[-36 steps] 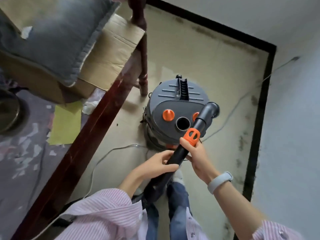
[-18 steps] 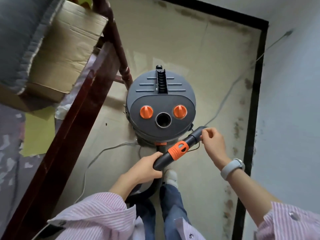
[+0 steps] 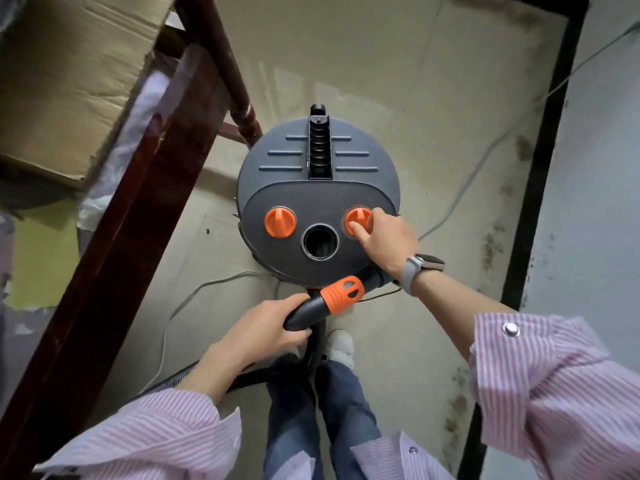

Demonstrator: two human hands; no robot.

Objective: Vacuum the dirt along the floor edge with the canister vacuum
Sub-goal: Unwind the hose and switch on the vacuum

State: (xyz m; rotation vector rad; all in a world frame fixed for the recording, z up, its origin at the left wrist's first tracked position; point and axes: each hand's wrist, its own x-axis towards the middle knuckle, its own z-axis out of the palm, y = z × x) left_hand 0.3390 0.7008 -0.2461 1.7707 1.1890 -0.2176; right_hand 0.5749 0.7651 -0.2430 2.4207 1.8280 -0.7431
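Round grey plastic canister vacuum (image 3: 318,188) with two orange knobs (image 3: 280,222); black hose handle (image 3: 304,311) banded orange; pink-and-white striped shirt sleeves (image 3: 554,382); beige floor (image 3: 398,98) edged black.

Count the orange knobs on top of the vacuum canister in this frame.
2. The left knob sits uncovered beside the round port; the right knob lies on the port's other side, pinched by the right hand. No others show.
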